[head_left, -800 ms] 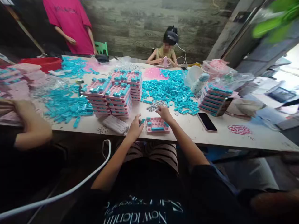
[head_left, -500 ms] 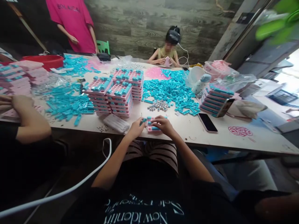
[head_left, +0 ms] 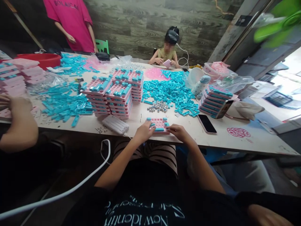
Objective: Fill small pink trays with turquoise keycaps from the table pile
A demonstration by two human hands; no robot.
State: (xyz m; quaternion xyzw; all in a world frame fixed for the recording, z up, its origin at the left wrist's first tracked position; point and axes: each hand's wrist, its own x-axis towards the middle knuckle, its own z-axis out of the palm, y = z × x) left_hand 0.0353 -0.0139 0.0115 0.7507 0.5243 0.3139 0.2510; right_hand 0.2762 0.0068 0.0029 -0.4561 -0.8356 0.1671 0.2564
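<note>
A pink frame with blue pieces [head_left: 158, 124] lies flat at the table's front edge. My left hand [head_left: 144, 131] is at its left side, fingers closed on the frame's left part. At the lower right corner, the fingertips of my right hand [head_left: 178, 131] are pinched together; what they hold, if anything, is too small to make out. Behind the frame sit a small heap of metal bits [head_left: 157, 106] and a wide pile of blue pieces [head_left: 172, 91]. Stacks of pink and blue frames [head_left: 119, 97] stand to the left.
A white power strip [head_left: 115, 124] lies left of my hands, a phone [head_left: 207, 123] to the right. Another frame stack [head_left: 213, 100] stands behind the phone. A co-worker's arm [head_left: 21, 122] is at far left; two people are across the table [head_left: 235, 141].
My right hand has moved off the frame's top to its lower right corner, uncovering it. My left hand has shifted slightly down and right onto the frame's left side. The view has shifted slightly.
</note>
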